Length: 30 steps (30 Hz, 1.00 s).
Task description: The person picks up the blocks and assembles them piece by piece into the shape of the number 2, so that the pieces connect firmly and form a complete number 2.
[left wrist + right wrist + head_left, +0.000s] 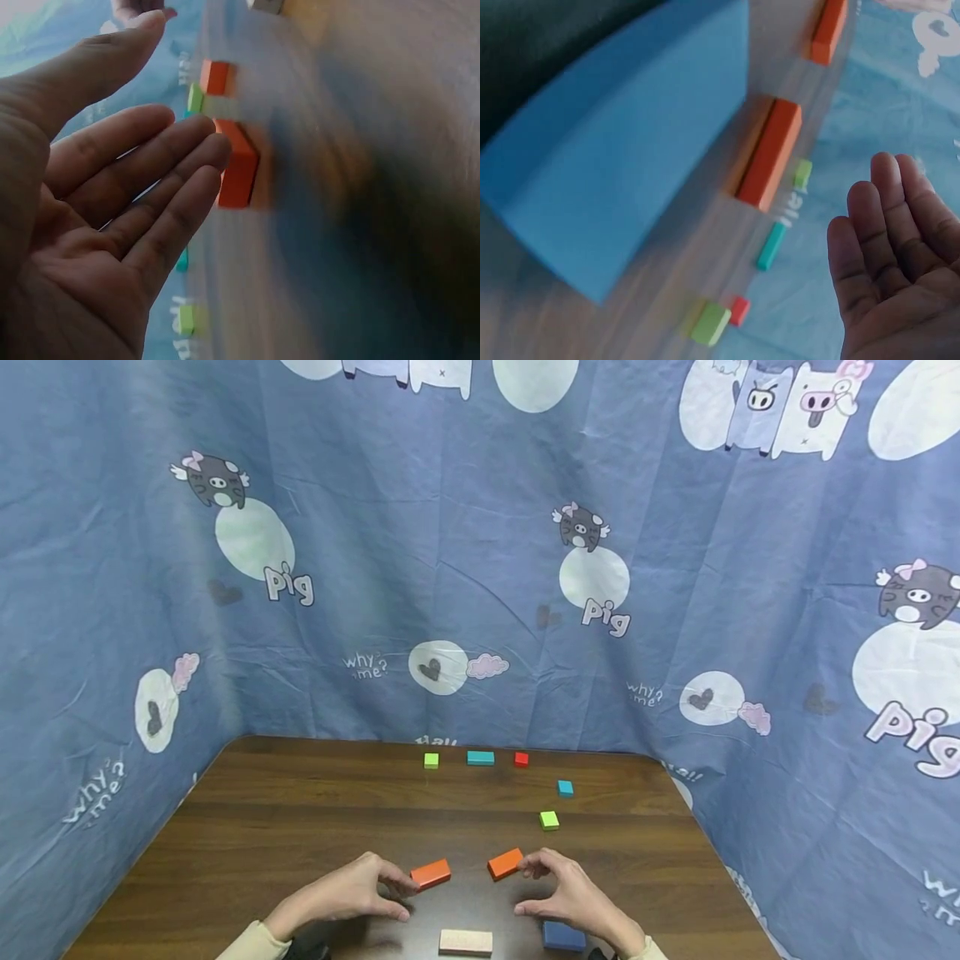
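My left hand (352, 889) hovers beside the left orange block (431, 875), fingers extended and thumb apart, holding nothing. In the left wrist view its fingertips overlap that orange block (240, 176); whether they touch it I cannot tell. The right hand (566, 893) is just right of a second orange block (506, 864), with relaxed fingers and nothing in its grasp. A blue block (563, 936) lies beneath the right hand and looms large in the right wrist view. Between the hands, closer to me, rests a pale wooden block (466, 942).
Along the far table edge stand a green block (431, 761), a teal block (481, 758) and a red block (521, 760). Toward the right are a small blue block (566, 788) and another green one (550, 821). A patterned blue curtain (480, 568) surrounds the brown table (300, 810).
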Available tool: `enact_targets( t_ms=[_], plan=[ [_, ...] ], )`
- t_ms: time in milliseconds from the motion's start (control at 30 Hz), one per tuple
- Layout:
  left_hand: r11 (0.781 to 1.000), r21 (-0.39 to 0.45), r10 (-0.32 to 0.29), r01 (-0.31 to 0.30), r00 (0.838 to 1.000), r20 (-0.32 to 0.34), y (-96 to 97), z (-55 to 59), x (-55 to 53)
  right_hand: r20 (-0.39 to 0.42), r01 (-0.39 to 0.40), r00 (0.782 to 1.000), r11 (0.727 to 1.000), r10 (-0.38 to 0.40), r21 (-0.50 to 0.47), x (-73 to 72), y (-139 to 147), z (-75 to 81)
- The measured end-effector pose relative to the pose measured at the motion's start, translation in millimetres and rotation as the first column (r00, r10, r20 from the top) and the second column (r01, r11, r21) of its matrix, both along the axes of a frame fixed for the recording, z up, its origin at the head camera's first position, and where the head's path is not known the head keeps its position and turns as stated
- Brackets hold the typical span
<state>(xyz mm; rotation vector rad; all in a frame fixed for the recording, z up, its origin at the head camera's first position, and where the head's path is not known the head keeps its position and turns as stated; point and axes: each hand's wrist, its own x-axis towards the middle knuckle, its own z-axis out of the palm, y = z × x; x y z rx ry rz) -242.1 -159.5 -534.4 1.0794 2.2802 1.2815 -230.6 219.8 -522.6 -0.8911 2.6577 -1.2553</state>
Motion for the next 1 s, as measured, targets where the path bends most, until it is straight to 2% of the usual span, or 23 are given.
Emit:
enact_targets(
  t_ms=[200, 333, 500, 667, 833, 1000],
  plan=[
    [1.0, 0.007, -0.02, 0.02, 0.999, 0.03, 14.2, -3.4, 7.4, -0.042, -0.003, 0.999, 0.996, 0.007, 0.088, 5.1, -10.4, -5.3],
    [1.0, -0.007, -0.013, 0.014, 1.0, 0.022, 24.5, -7.6, 10.6, -0.056, -0.011, 0.998, 0.99, 0.019, 0.142, 8.8, -16.5, -8.8],
    [0.999, -0.052, -0.01, 0.007, 0.999, -0.046, 37.1, -13.8, 13.5, -0.009, -0.046, 0.999, 0.982, 0.049, 0.184, 11.1, -23.3, -12.1],
    [0.998, -0.067, -0.023, 0.014, 0.991, -0.133, 48.0, -16.3, 17.0, 0.042, -0.108, 0.994, 0.973, 0.101, 0.202, 10.8, -28.4, -14.3],
    [0.996, -0.077, -0.048, 0.037, 0.987, -0.155, 57.4, -17.8, 19.8, 0.048, -0.142, 0.99, 0.962, 0.134, 0.233, 11.5, -32.9, -16.7],
    [0.996, -0.085, -0.045, 0.029, 0.979, -0.197, 63.1, -19.8, 21.7, 0.089, -0.171, 0.984, 0.96, 0.155, 0.223, 12.7, -36.6, -17.4]
  ],
)
